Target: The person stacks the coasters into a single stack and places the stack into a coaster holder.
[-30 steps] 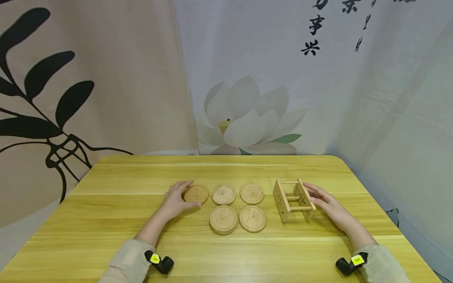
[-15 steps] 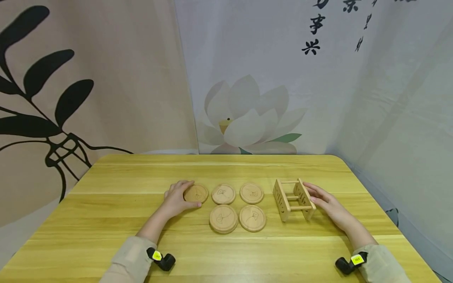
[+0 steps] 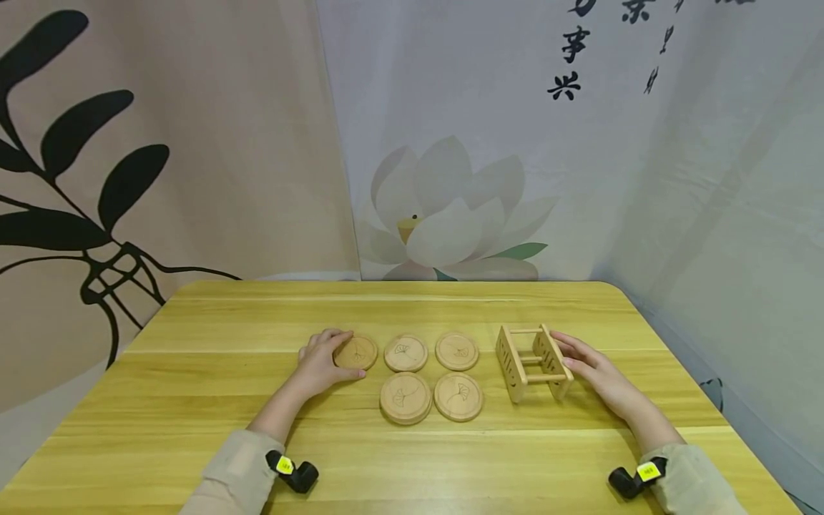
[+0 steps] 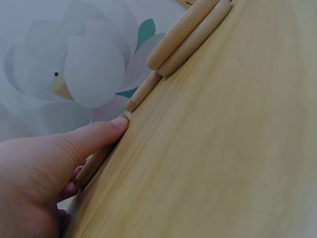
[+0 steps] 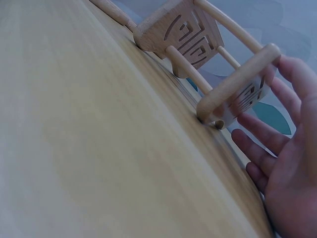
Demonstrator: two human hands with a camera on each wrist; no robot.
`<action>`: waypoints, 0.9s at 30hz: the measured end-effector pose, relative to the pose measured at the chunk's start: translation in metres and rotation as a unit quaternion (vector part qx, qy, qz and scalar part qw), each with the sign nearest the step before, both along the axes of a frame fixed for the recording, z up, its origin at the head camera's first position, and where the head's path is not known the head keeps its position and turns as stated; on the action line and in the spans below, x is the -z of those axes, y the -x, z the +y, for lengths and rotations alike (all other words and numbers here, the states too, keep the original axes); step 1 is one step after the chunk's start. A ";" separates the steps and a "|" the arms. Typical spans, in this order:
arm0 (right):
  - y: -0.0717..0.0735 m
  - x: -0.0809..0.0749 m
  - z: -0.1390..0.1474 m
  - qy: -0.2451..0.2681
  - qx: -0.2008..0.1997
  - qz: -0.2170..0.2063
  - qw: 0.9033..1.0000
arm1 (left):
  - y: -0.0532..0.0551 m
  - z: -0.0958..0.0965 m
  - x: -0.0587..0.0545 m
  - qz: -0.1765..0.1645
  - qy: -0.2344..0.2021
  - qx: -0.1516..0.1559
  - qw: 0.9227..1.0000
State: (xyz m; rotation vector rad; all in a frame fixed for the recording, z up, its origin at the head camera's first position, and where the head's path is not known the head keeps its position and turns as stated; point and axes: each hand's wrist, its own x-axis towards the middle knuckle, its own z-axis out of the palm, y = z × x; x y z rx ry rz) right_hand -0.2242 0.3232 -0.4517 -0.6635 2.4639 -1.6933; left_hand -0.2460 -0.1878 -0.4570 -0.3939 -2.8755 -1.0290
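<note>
On the table [image 3: 450, 472], left grip [image 3: 320, 365] pinches a disc [image 3: 357, 353]; right grip [image 3: 595, 370], uncurled, touches a rack [image 3: 549, 356]

Black Chinese characters stand on the white cloth [image 3: 463, 93] at the back. In one column, 事 [image 3: 575, 44] reads clearly, with 兴 [image 3: 563, 86] below it; the character above them [image 3: 581, 7] is cut off by the top edge of the head view. Farther right, another large character [image 3: 636, 10] is also cut off, and a column of thinner brush signs [image 3: 665, 41] cannot be read. Each black wrist camera bears a yellow label, one on the left sleeve [image 3: 285, 466], one on the right [image 3: 648, 471]; their dark print is too small to read.
</note>
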 end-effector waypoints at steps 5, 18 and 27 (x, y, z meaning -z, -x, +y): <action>-0.001 -0.001 -0.001 0.000 0.000 0.005 1.000 | 0.000 0.000 0.000 0.005 -0.009 0.000 1.000; -0.001 0.001 0.000 -0.001 -0.001 -0.002 1.000 | -0.004 0.002 0.001 0.026 -0.040 -0.005 0.999; 0.000 0.002 0.001 -0.001 0.004 -0.005 1.000 | -0.010 0.008 -0.005 0.033 -0.078 0.007 0.996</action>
